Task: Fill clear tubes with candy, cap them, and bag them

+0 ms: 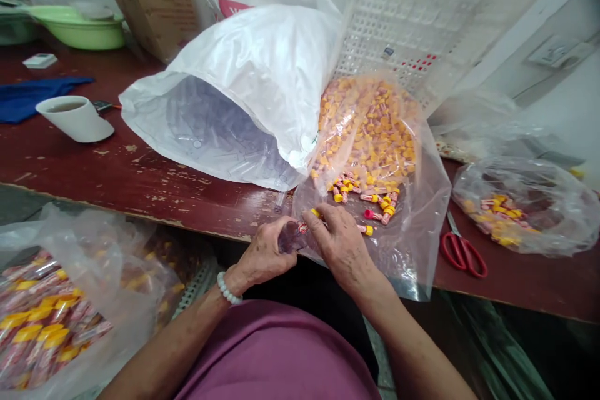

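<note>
My left hand (267, 251), with a pale bead bracelet at the wrist, is closed around several clear plastic tubes (289, 237). My right hand (341, 245) has its fingers bent together close to the tubes' ends. A yellow cap (315, 213) shows at its fingertips, and a bit of red-and-white filling shows by the tube mouths; the fingers hide most of this small vial. Beside the right hand, a clear bag (424, 225) lies open, with many small yellow-capped vials (368, 131) inside. One vial near its mouth has a red cap (372, 215).
A white sack (262, 56) of empty clear tubes opens toward me. Red scissors (464, 254) and a smaller bag of vials (539, 231) lie right. Lower left, a bag holds filled, yellow-capped tubes (42, 331). A white cup (77, 119) of dark liquid stands near the table edge.
</note>
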{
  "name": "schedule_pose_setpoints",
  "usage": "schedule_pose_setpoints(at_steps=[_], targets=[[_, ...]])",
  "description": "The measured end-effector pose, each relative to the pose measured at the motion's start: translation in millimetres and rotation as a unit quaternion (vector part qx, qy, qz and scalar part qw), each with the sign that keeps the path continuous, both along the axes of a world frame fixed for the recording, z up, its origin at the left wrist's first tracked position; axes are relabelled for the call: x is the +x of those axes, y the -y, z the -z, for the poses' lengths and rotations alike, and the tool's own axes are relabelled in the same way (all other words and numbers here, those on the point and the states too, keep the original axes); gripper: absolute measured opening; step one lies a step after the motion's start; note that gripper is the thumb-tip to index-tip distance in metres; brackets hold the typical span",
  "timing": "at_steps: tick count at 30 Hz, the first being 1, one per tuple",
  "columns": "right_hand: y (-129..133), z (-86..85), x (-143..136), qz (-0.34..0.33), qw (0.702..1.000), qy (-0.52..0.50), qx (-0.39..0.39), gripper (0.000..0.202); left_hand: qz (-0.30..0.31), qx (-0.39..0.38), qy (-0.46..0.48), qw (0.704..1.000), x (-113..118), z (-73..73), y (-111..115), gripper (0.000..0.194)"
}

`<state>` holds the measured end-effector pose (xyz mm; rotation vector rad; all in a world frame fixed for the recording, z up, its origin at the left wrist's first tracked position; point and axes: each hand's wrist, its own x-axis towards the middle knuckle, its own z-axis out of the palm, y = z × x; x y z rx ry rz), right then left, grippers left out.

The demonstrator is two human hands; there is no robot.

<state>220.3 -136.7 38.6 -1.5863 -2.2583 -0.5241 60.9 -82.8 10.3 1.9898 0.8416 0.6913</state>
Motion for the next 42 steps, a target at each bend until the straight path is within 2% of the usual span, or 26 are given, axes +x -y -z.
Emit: schedule_pose_setpoints(at_steps=[4, 7, 10, 14, 17, 19, 21, 23, 27, 32, 34, 36, 40, 42], targets=[[2, -1.7, 5, -0.043, 0.998, -0.034, -0.031, 0.032, 0.003, -0.021, 0.018, 1.000, 1, 0.9, 1, 0.034], [6, -4.6, 4, -0.069, 0.986, -0.133, -0.069, 0.055, 0.004, -0.072, 0.051, 0.996, 3, 1.4, 1, 0.030], [12, -4.9, -1, -0.049, 0.969, -0.227, -0.079, 0.071, 0.001, -0.121, 0.089, 0.989, 5, 0.1, 2, 0.031], [19, 2.4, -10, -0.054, 0.964, -0.247, -0.087, 0.076, -0.002, -0.129, 0.090, 0.988, 7, -2.3, 4, 0.027], [20, 9.0, -11, -0.064, 0.952, -0.271, -0.125, 0.076, 0.003, -0.154, 0.093, 0.984, 9, -2.4, 5, 0.031], [21, 11.6, -7, -0.056, 0.927, -0.341, -0.145, 0.073, 0.031, -0.226, 0.107, 0.968, 11, -2.6, 7, 0.031], [22, 13.1, -2, -0.041, 0.897, -0.414, -0.151, 0.071, 0.065, -0.323, 0.136, 0.934, 13, -3.5, 11, 0.027], [23, 14.4, 1, -0.031, 0.880, -0.448, -0.153, 0.074, 0.086, -0.394, 0.167, 0.899, 15, -4.6, 15, 0.024], [28, 17.7, 1, -0.025, 0.875, -0.455, -0.163, 0.081, 0.092, -0.450, 0.202, 0.865, 15, -4.6, 20, 0.025], [36, 21.6, -6, -0.021, 0.892, -0.431, -0.137, 0.081, 0.104, -0.514, 0.210, 0.825, 10, -3.7, 19, 0.038], [39, 23.4, -9, -0.016, 0.898, -0.423, -0.120, 0.080, 0.114, -0.525, 0.205, 0.818, 9, -4.0, 19, 0.038], [41, 25.4, -13, -0.006, 0.898, -0.424, -0.113, 0.079, 0.102, -0.500, 0.192, 0.838, 9, -4.4, 19, 0.033], [42, 25.5, -16, -0.002, 0.896, -0.425, -0.132, 0.080, 0.013, -0.343, 0.128, 0.931, 12, -5.2, 18, 0.026], [39, 22.9, -11, -0.020, 0.890, -0.432, -0.147, 0.078, 0.001, -0.279, 0.106, 0.954, 14, -5.3, 17, 0.027]])
